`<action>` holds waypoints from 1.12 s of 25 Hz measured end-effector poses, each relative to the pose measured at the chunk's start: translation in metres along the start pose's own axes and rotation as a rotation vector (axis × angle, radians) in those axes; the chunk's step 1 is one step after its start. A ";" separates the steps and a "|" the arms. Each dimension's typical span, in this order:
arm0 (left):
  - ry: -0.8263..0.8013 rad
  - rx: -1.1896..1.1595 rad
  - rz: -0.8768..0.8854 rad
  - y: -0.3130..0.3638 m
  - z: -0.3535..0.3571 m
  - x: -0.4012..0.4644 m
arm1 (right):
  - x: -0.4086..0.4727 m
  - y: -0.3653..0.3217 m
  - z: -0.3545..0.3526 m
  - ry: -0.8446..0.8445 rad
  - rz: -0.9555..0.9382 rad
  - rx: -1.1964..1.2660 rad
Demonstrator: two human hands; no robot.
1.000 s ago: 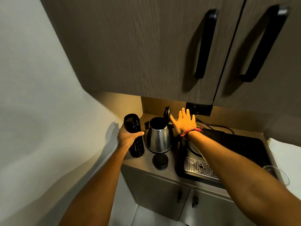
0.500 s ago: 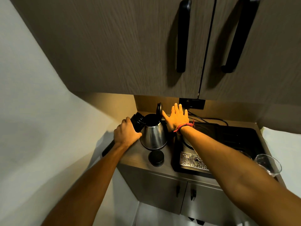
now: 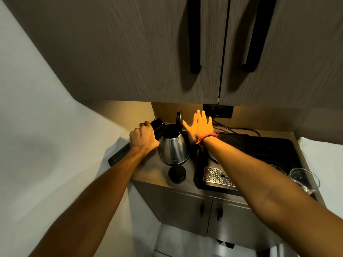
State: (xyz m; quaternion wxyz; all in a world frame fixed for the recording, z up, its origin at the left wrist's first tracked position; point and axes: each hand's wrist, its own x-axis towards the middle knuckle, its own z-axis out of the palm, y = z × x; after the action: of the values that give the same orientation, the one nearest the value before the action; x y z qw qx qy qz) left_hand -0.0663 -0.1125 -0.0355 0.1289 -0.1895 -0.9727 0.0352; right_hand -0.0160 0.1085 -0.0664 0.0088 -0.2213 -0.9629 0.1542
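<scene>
A steel kettle (image 3: 174, 150) stands on the counter (image 3: 148, 173) with its black lid (image 3: 179, 118) flipped up. My left hand (image 3: 143, 138) grips a black bottle (image 3: 157, 127), which is tipped with its open mouth at the kettle's rim. My right hand (image 3: 201, 127) has straight, spread fingers, and its thumb touches the raised lid from behind. A red and black thread band circles that wrist. The bottle's black cap (image 3: 177, 174) lies on the counter in front of the kettle.
A black tray (image 3: 269, 151) with a perforated metal drip grate (image 3: 215, 176) sits right of the kettle. A clear glass (image 3: 304, 180) stands at the counter's right edge. Upper cabinets with black handles (image 3: 194, 34) hang overhead. A wall socket (image 3: 218, 111) and cable are behind.
My left hand lifted the upright bottle and tipped it over the kettle's opening. My right hand stayed at the raised lid. The view moved closer and lower.
</scene>
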 end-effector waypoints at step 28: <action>-0.014 0.141 0.069 -0.003 -0.008 0.009 | 0.000 0.001 -0.002 0.007 -0.004 0.004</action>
State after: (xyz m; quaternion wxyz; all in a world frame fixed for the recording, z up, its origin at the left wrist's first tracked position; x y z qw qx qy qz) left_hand -0.0732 -0.1118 -0.0252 0.1340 -0.2130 -0.9616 0.1093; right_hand -0.0158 0.1098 -0.0644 0.0127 -0.2200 -0.9629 0.1556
